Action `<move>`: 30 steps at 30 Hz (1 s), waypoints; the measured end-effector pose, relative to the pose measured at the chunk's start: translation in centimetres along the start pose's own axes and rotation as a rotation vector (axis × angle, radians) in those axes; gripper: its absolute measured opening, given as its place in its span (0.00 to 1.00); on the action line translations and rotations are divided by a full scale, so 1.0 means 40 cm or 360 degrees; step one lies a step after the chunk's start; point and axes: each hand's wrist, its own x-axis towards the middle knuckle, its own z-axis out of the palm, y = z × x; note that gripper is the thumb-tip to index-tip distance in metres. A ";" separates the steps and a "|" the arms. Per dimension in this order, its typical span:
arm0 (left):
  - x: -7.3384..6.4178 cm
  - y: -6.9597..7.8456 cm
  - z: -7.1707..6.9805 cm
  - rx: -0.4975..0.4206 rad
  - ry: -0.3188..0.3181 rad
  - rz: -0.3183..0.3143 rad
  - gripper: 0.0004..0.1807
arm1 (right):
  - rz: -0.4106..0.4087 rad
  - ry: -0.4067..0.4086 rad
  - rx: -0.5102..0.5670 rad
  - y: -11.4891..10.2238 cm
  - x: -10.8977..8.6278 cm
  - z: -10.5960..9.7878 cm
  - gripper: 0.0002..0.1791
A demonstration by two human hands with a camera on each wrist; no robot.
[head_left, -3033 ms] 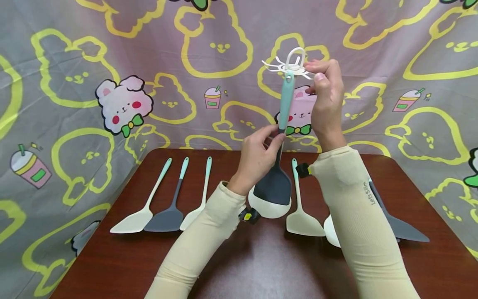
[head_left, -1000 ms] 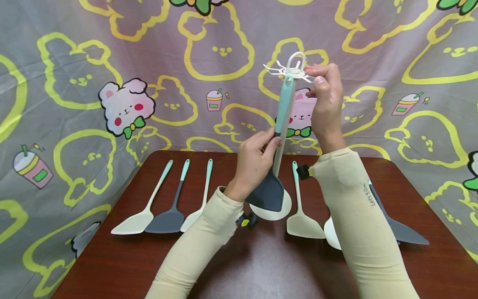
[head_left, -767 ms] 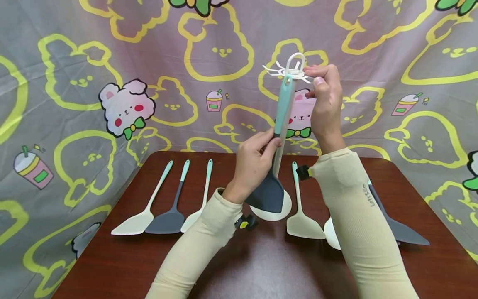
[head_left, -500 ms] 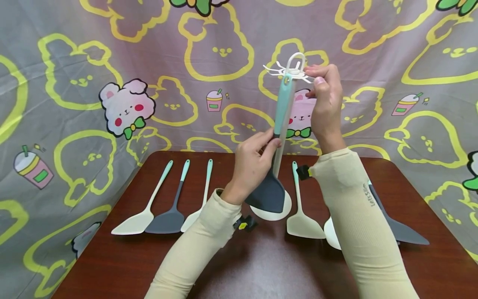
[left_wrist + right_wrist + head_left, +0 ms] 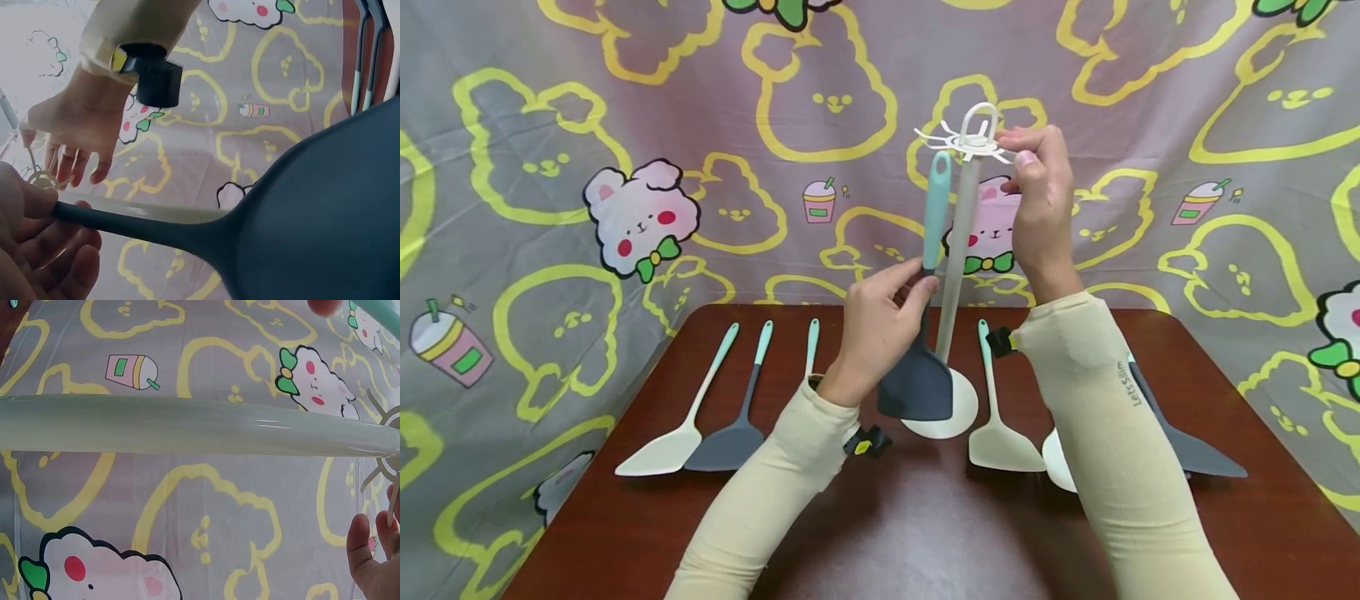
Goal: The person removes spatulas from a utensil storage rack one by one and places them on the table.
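Observation:
My left hand (image 5: 880,321) pinches a dark grey turner (image 5: 917,387) by its shaft, just below the mint handle. The turner is upright with its blade down, and the holed handle end is left of the hooks of a white utensil stand (image 5: 957,267), apart from them. At the top of the stand, my right hand (image 5: 1043,212) pinches one hook between thumb and fingers. In the left wrist view the turner's blade (image 5: 325,206) fills the right side. The right wrist view has the stand's pole (image 5: 200,425) running across, with the fingertips (image 5: 359,540) by the hook ring.
On the brown table (image 5: 880,517) lie a cream turner (image 5: 662,446), a grey turner (image 5: 730,442) and another mint handle (image 5: 813,337) at left. To the right are a beige turner (image 5: 1003,446), a white utensil (image 5: 1058,462) and a grey turner (image 5: 1195,450). A patterned curtain (image 5: 835,67) stands behind.
The turner's handle end has moved left, from overlapping the stand's hooks to beside them. My left hand moved left with it. My right hand stays at the hook; the head view shifted slightly.

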 end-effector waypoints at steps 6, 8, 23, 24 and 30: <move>0.014 -0.006 -0.044 0.0096 -0.0087 -0.0137 0.08 | 0.0008 0.0012 0.0007 0.005 0.002 0.008 0.18; 0.022 -0.009 -0.056 0.0142 -0.0148 -0.0204 0.08 | 0.0015 0.0024 0.0009 0.005 0.002 0.008 0.18; 0.051 -0.132 -0.075 0.0315 -0.0690 -0.0795 0.11 | 0.0024 0.0024 0.0030 0.001 0.003 0.007 0.18; 0.050 -0.140 -0.074 0.0300 -0.0696 -0.0821 0.11 | 0.0024 0.0022 0.0032 0.001 0.003 0.007 0.18; 0.043 -0.180 -0.065 0.0298 -0.0722 -0.0868 0.12 | 0.0016 0.0013 0.0024 -0.001 0.003 0.010 0.18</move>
